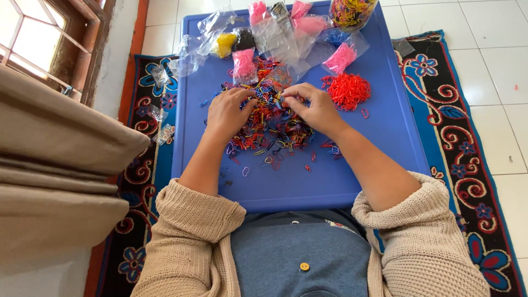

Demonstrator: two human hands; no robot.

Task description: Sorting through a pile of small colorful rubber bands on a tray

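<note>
Mixed-colour rubber bands (269, 129), heaped at frame centre on a blue tray (385, 137); left hand (226, 113) resting palm-down on the heap's left edge, fingers curled into the bands; right hand (313, 107) on the heap's upper right, fingertips pinched narrow on a few bands; red bands (347, 89) sorted just right of it; clear packets (275, 33) of pink and yellow bands along the tray's top; patterned rug (467, 165) beneath.

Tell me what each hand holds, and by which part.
Cannot be told: both the left hand and right hand have fingertips buried in the mixed-colour elastic bands; any grip is hidden.
</note>
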